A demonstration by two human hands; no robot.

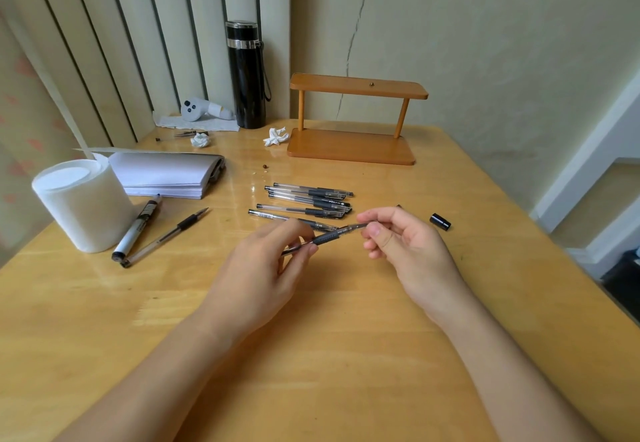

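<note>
1. The left hand (273, 261) has its grip closed on a gel pen (327, 237), thumb and fingers pinching the barrel just behind the dark rubber sleeve.
2. The right hand (398, 237) pinches the same pen at its clear tip end, so this grip is also narrow and holding.
3. The pen is held clear of the worktop (329, 320), over its middle, with the tip end pointing towards 2 o'clock.
4. A black cap (440, 221) lies on the worktop at 3 o'clock from the right hand, near it but not touching.
5. A cluster of like pens (308, 199) lies at 12 o'clock from the held pen, the nearest one just behind it.
6. A marker (136, 228) and a loose pen (166, 235) lie side by side at 9 o'clock, with the marker beside a white paper roll (83, 202).
7. A black flask (246, 74) and a wooden stand (353, 119) are at the far edge, at 12 o'clock.
</note>
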